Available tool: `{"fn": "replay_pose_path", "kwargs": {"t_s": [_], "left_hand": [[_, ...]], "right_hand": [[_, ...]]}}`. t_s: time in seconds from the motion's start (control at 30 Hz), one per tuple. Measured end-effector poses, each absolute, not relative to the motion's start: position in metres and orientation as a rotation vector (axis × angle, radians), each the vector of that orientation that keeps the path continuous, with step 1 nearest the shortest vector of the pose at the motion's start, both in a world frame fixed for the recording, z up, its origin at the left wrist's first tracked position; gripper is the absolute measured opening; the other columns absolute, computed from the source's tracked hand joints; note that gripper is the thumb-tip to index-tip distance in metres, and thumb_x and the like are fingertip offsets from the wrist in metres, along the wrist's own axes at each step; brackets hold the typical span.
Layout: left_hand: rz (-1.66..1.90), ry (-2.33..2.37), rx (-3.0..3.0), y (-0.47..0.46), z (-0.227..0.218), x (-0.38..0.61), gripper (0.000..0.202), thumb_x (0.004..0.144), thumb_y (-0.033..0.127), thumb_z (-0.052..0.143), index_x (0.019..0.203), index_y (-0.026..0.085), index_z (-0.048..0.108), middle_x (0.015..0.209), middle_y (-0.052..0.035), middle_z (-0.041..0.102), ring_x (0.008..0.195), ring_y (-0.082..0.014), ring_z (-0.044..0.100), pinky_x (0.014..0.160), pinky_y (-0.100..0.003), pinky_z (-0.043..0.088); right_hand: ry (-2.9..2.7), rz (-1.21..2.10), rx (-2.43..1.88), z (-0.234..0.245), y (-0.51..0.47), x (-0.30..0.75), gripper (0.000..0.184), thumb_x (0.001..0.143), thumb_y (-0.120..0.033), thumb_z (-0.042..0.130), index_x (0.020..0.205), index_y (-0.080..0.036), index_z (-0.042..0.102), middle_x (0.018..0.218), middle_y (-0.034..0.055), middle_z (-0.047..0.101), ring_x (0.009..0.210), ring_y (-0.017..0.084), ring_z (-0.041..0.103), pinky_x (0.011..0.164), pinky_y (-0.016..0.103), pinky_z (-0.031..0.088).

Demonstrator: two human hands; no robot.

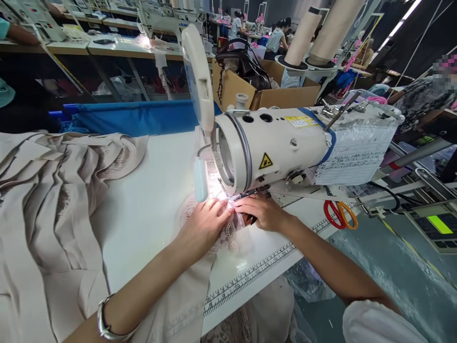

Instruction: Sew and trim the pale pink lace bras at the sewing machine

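My left hand (pixel 205 221) lies on pale pink lace fabric (pixel 231 231), its fingers stretched forward and pressing it to the sewing table just left of the needle area. My right hand (pixel 262 209) is right of the needle area, its fingers bent together at the lace edge. A small dark object (pixel 252 219) shows under its palm; I cannot make out what it is. The sewing machine (pixel 274 147) stands over both hands, its lamp lighting the stitching spot. Its head hides the needle. Plain beige cloth (pixel 182 295) trails from the lace towards me under my left forearm.
A heap of beige garment pieces (pixel 46 219) covers the table's left side. Red- and orange-handled scissors (pixel 341 214) hang at the right. A printed ruler (pixel 250 274) runs along the front edge. Behind stand thread cones (pixel 303 35), a cardboard box (pixel 285 97) and people at other machines.
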State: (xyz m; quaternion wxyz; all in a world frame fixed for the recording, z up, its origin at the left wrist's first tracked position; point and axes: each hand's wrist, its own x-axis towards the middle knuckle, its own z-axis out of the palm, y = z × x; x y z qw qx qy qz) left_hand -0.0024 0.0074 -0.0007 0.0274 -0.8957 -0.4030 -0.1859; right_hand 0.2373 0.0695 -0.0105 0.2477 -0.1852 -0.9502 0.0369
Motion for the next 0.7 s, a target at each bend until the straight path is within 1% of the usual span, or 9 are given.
{"fn": "replay_pose_path", "kwargs": {"t_s": [0.07,0.17,0.23,0.3,0.37,0.5,0.6,0.67,0.7], "left_hand": [[-0.575,-1.235,-2.754,0.0069,-0.0023,-0.0024,0.03,0.096,0.007,0.044,0.121,0.014,0.06,0.126,-0.0136,0.064,0.119,-0.0308,0.053,0.096,-0.047,0.043],[-0.549,-1.189,-2.77,0.0069,-0.0045,-0.003,0.033,0.097,0.005,0.041,0.123,0.011,0.059,0.124,-0.0133,0.066,0.113,-0.0285,0.056,0.097,-0.046,0.041],[-0.554,-1.185,-2.783,0.0074,-0.0053,-0.0035,0.036,0.096,0.004,0.041,0.126,0.014,0.058,0.122,-0.0116,0.067,0.107,-0.0265,0.058,0.095,-0.045,0.042],[-0.577,-1.214,-2.771,0.0078,-0.006,-0.0033,0.036,0.095,0.005,0.044,0.126,0.017,0.059,0.121,-0.0105,0.067,0.105,-0.0267,0.059,0.091,-0.044,0.043],[-0.585,-1.251,-2.734,0.0076,-0.0066,-0.0025,0.032,0.095,0.008,0.047,0.123,0.017,0.061,0.121,-0.0112,0.067,0.109,-0.0288,0.058,0.091,-0.044,0.043],[-0.529,-1.244,-2.667,0.0054,-0.0059,-0.0011,0.029,0.096,0.008,0.045,0.121,0.011,0.06,0.13,-0.0156,0.063,0.119,-0.0333,0.054,0.095,-0.047,0.04],[-0.514,-1.177,-2.724,0.0046,-0.0032,-0.0012,0.028,0.097,0.007,0.041,0.117,0.011,0.06,0.12,-0.0144,0.067,0.108,-0.0294,0.061,0.096,-0.048,0.037],[-0.536,-1.181,-2.743,0.0048,-0.0015,-0.0011,0.029,0.098,0.008,0.04,0.116,0.013,0.061,0.111,-0.0114,0.07,0.097,-0.0267,0.064,0.093,-0.047,0.037],[-0.548,-1.198,-2.738,0.005,-0.001,-0.0007,0.028,0.099,0.009,0.04,0.116,0.015,0.062,0.109,-0.0105,0.07,0.096,-0.0267,0.064,0.091,-0.047,0.038]], "right_hand": [[-2.593,0.1,-0.514,-0.0105,0.0692,0.2367,0.043,0.081,0.004,0.044,0.11,-0.016,0.068,0.119,0.0084,0.073,0.111,0.022,0.065,0.092,0.035,0.054],[-2.606,0.118,-0.521,-0.0107,0.0688,0.236,0.042,0.082,0.003,0.044,0.108,-0.018,0.069,0.119,0.0078,0.073,0.112,0.021,0.063,0.092,0.034,0.053],[-2.604,0.133,-0.507,-0.0109,0.0686,0.2357,0.037,0.085,0.001,0.046,0.106,-0.018,0.069,0.116,0.0072,0.074,0.112,0.021,0.063,0.093,0.034,0.052],[-2.594,0.135,-0.512,-0.0109,0.0685,0.2357,0.033,0.086,0.0,0.049,0.105,-0.019,0.069,0.114,0.0066,0.074,0.11,0.021,0.063,0.092,0.034,0.051],[-2.598,0.132,-0.528,-0.0108,0.0684,0.2358,0.035,0.083,0.002,0.051,0.105,-0.019,0.068,0.116,0.0063,0.074,0.111,0.021,0.064,0.092,0.034,0.051],[-2.617,0.146,-0.553,-0.0103,0.0679,0.2357,0.044,0.078,0.006,0.047,0.108,-0.019,0.067,0.12,0.0062,0.072,0.114,0.02,0.064,0.094,0.034,0.05],[-2.616,0.139,-0.549,-0.01,0.0679,0.2352,0.044,0.079,0.006,0.044,0.106,-0.02,0.067,0.117,0.0058,0.073,0.113,0.02,0.064,0.094,0.034,0.051],[-2.614,0.128,-0.53,-0.0099,0.0681,0.2349,0.043,0.08,0.006,0.044,0.104,-0.019,0.067,0.115,0.0058,0.074,0.112,0.02,0.064,0.094,0.034,0.052],[-2.609,0.123,-0.522,-0.0099,0.0683,0.2349,0.042,0.08,0.007,0.044,0.103,-0.019,0.068,0.114,0.0058,0.074,0.111,0.02,0.065,0.094,0.034,0.052]]}}
